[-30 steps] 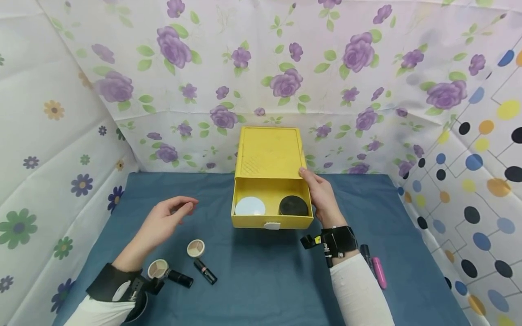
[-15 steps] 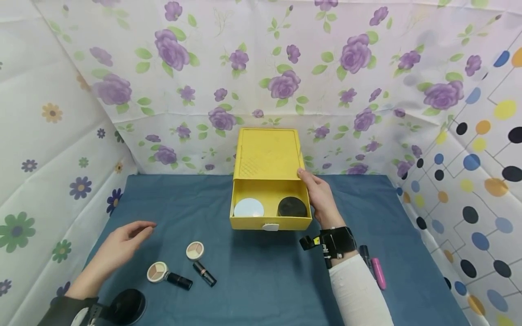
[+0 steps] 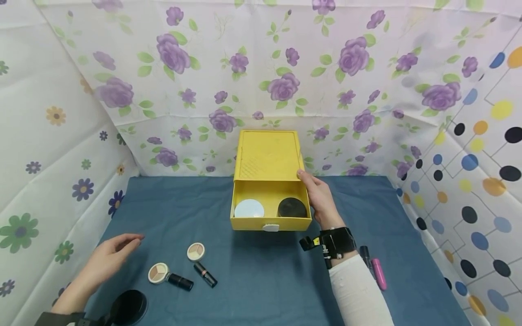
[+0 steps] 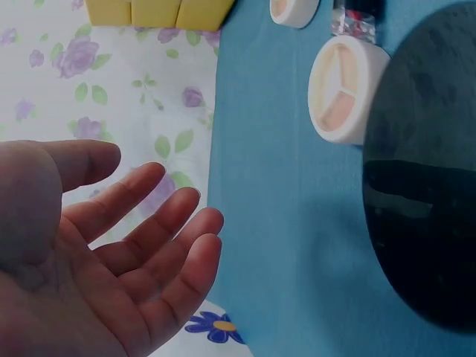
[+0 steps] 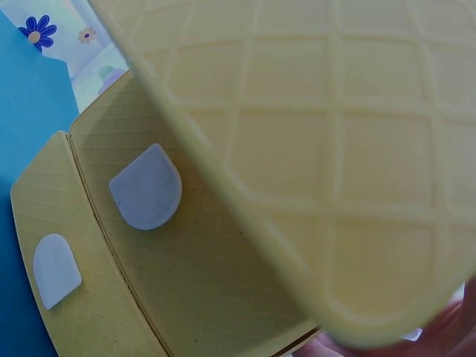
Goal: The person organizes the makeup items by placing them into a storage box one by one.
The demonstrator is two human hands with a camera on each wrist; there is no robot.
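Note:
My right hand grips the right side of a yellow drawer box, thumb at its top front corner. Its top drawer is pulled out, with a white round lid-like disc and a black round one inside. In the right wrist view, the drawer's underside hides most of that hand; lower drawer fronts carry white knobs. My left hand hovers over the cloth's left side, fingers loosely bent, holding nothing; the left wrist view shows its palm.
Near the left hand lie two round three-shade palettes, a black tube, a lipstick-like tube and a glossy black disc. Beside the right forearm are a pink tube and a dark tube. Patterned cloth walls surround the blue cloth.
My left hand has drawn away from the box, moving left and toward me, uncovering the glossy black disc. My right hand and the pulled-out drawer stay where they were.

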